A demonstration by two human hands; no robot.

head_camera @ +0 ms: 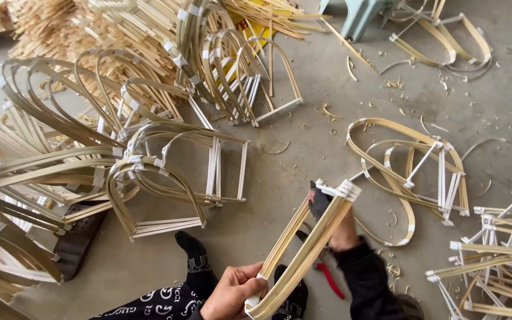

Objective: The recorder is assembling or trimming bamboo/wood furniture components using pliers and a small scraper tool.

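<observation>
Left hand (232,291) fingers are curled shut around the near end of a bent pale bamboo strip frame (306,249); right hand (342,228) pinches its far, white-taped end. Keep both grips firm above the concrete floor (303,148).

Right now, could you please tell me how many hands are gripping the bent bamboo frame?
2: the left hand grips the bent bamboo frame at its near, lower end; the right hand, partly hidden behind the strips, holds it near the taped top.
</observation>
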